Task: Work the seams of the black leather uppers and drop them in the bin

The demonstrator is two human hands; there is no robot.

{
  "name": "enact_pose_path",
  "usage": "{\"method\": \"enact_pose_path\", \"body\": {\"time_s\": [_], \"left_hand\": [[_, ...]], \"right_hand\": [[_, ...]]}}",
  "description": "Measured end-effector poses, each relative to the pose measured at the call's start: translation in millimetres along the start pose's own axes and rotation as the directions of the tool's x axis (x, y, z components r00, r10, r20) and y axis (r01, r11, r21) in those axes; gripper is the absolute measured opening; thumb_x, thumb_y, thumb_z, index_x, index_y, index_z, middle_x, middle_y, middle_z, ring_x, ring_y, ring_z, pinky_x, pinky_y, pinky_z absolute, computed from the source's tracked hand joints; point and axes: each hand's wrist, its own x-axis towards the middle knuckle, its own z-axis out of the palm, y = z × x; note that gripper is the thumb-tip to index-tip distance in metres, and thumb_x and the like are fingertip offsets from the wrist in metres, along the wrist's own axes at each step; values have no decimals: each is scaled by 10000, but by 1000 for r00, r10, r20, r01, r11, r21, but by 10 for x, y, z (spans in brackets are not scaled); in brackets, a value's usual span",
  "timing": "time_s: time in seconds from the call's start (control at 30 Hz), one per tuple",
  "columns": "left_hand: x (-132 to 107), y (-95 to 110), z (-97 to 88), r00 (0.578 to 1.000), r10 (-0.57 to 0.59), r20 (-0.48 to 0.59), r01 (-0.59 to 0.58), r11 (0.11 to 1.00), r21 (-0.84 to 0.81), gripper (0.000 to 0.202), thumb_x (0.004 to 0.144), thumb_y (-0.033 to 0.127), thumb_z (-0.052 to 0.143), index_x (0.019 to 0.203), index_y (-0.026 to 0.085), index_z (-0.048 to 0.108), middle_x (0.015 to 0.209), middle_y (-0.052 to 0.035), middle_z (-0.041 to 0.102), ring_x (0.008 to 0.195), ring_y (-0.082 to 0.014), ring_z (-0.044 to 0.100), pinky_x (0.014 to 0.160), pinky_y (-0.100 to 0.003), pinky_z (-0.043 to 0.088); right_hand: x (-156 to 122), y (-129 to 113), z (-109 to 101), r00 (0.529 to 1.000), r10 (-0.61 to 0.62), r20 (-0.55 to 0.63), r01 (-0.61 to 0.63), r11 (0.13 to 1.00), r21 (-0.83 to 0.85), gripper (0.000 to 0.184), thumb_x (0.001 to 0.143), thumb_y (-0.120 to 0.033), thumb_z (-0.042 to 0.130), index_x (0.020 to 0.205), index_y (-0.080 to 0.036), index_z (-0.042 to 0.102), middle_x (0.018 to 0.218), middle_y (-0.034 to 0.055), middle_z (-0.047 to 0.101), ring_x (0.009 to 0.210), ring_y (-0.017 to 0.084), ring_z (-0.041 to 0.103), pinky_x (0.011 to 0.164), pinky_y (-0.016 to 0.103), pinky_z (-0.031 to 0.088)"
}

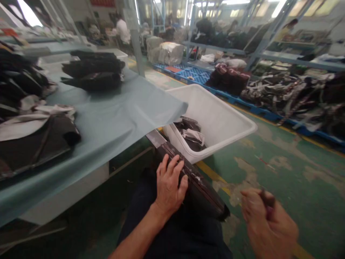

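Steady the dark fabric bundle (206, 190) evenly beneath the left hand (169, 183), fingers spread; the right hand (269, 225), fingers curled, grips a small blurred object (268, 202)

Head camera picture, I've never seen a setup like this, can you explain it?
There's no machine here: one camera worn on a person's head looks forward and down. The bare left hand lies spread on a long, dark, layered bundle. The bare right hand is closed around a small dark object, too blurred to name. To the left, a table covered in pale blue-green sheeting carries piles of dark fabric-like pieces. Ahead, a white plastic tub holds more.
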Motion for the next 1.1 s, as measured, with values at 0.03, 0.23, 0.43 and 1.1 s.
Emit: {"method": "enact_pose_path", "body": {"time_s": [0.03,0.23,0.43,1.1], "left_hand": [[21,3,-28,999,-9,31,9,1000,17,427,1063,290,496,1451,214,657,1604,-97,640,1609,-398,415,1224,-621,428],[235,27,-312,968,78,240,-117,981,154,445,1060,404,572,1461,252,694,1603,-107,644,1535,-441,512,1242,-687,384],[476,-70,-495,907,168,386,-226,968,111,479,1092,469,519,1472,218,667,1604,-141,636,1536,-414,529,1264,-693,371],[1341,547,-13,925,327,195,-322,945,-58,670,1084,623,474,1569,165,539,1654,-200,546,1589,-378,455,1305,-548,324]], "right_hand": [[21,24,19,998,45,-47,-44,999,25,398,1023,-596,608,1002,-221,740,869,79,745,731,229,694,652,346,548],[78,-38,269,978,7,208,-24,996,82,409,820,-580,747,1016,-221,766,976,80,801,816,255,724,767,381,567],[-11,-75,334,978,45,203,-66,993,97,482,773,-611,773,1051,-219,736,1056,107,789,899,289,722,836,429,562],[26,-90,322,955,148,257,-174,982,80,523,742,-684,736,990,-224,701,882,82,744,785,279,668,756,395,493]]}}
